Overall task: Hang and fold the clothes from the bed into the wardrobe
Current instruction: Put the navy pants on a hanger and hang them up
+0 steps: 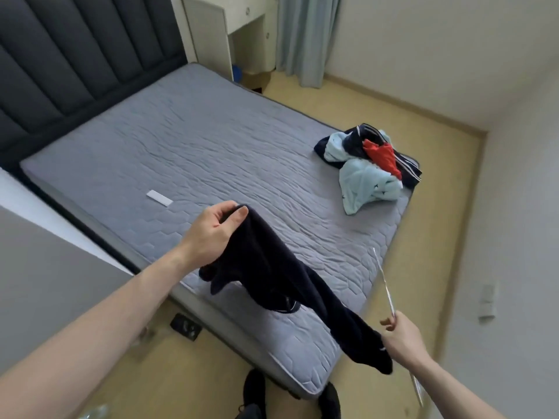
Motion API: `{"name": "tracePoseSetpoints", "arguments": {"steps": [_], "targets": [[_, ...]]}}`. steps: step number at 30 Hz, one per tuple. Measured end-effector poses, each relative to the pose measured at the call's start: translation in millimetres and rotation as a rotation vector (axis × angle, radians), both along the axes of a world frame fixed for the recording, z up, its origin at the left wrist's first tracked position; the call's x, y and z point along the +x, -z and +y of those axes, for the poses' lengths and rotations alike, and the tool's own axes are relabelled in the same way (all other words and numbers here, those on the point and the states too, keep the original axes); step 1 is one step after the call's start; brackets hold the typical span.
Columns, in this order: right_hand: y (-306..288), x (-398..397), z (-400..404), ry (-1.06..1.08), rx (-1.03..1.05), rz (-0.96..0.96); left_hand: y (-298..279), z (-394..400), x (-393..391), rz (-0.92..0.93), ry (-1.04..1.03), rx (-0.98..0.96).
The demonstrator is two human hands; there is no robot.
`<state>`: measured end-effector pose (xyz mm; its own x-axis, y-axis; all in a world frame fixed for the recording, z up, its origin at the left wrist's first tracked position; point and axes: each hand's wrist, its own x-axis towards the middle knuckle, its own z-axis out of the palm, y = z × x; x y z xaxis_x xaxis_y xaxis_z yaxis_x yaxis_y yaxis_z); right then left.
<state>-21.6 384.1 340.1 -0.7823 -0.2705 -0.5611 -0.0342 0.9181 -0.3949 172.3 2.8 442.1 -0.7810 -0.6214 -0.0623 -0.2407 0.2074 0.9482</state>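
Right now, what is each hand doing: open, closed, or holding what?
Left hand: closed, pinching the top of the dark garment.
Right hand: closed on a thin clear hanger, blurred.

left hand [211, 234] grips dark garment [272, 276] above bed [196, 152] | right hand [399, 337] holds thin hanger [382, 279] | clothes pile [367, 164] at far corner

Bed [211, 152] with grey quilted mattress: heap of clothes [369, 163] at 2 o'clock near the far corner; small white flat object [159, 198] at 9 o'clock.
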Motion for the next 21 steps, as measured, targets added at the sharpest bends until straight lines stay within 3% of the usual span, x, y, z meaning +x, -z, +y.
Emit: {"name": "tracePoseSetpoints", "arguments": {"steps": [4, 8, 13, 17, 21], "targets": [[-36.9, 7.9, -37.1, -0.061, -0.326, -0.139, -44.3, 44.1, -10.2, -0.037, -0.094, -0.067], [-80.3, 10.3, -54.8, -0.177, -0.593, -0.338, -78.5, 87.7, -12.5, -0.087, -0.345, -0.092], [-131.9, 35.6, -58.1, -0.469, -0.775, -0.437, -121.5, 141.8, -2.0, 0.149, -0.607, 0.246], [-156.2, 72.8, -58.4, -0.694, -0.761, -0.389, -151.8, 187.0, 16.4, 0.278, -0.716, 0.354], [-171.9, 112.1, -65.0, -0.692, -0.788, -0.233, -172.7, 227.1, 45.0, 0.426, -0.708, 0.385]]}}
